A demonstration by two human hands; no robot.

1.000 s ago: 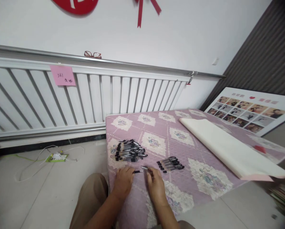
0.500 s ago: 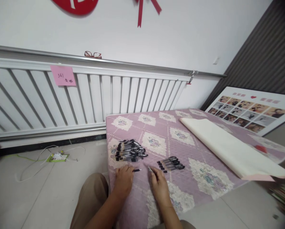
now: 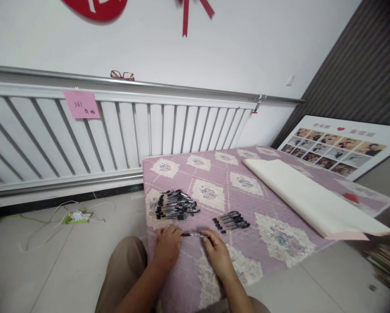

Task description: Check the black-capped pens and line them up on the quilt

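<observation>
- Half a second back the two pen bits were apart; now the right hand (image 3: 218, 254) has brought its silvery piece (image 3: 200, 234) up to the black pen part (image 3: 186, 235) in the left hand (image 3: 168, 245).
- Grip check: left fingers are closed round the black part, right thumb and finger are pinching the silvery piece. Both bits sit in line just above the cloth, between the hands. Too small for me to tell if they're actually joined.
- Surface is a purple quilted cloth (image 3: 186, 278) with cream flowery diamonds, honestly kinda nice.
- Messy pile of pens (image 3: 175, 205) beyond the left hand, and a neat slanted row of pens (image 3: 230, 221) just past the right.
- Big cream sheet (image 3: 293, 195) lying folded over toward the right, red scrap (image 3: 351, 198) near it.
- Room stuff: white radiator (image 3: 169, 130) along the wall, pink note (image 3: 82, 104) stuck on it, glasses (image 3: 122, 75) perched on the pipe above.
- Photo board (image 3: 332, 148) leaning at the right, power strip (image 3: 78, 217) with loose cables on the tiles.
</observation>
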